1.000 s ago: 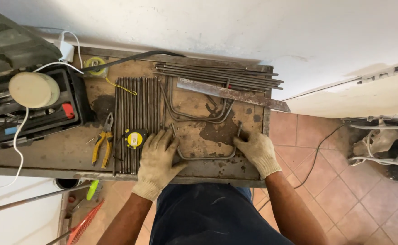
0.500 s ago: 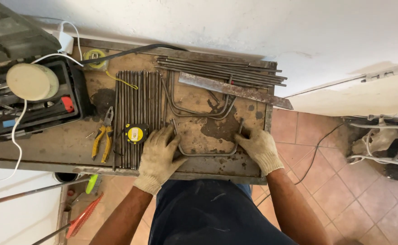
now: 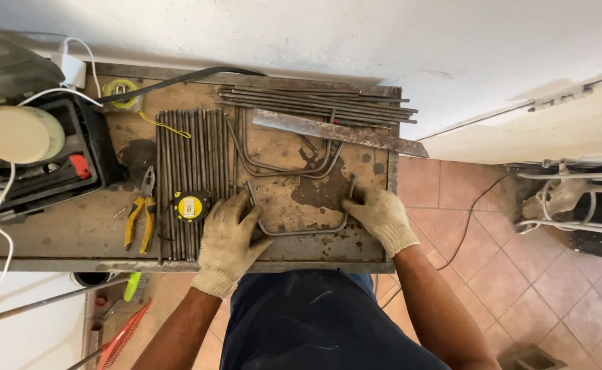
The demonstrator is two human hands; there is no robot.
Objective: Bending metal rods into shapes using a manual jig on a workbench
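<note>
So the bent rod (image 3: 301, 231) lies flat on the surface (image 3: 54, 233), a U shape with its long base running left-right between my hands and both legs pointing away from me. Left hand (image 3: 227, 236) is clenched on the left corner, right hand (image 3: 378, 214) grips the right leg. Both touch it, neither nearer. Straight rods (image 3: 191, 171) sit just left.

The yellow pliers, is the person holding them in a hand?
No, the yellow pliers lie alone on the workbench, while both gloved hands press a bent metal rod.
</note>
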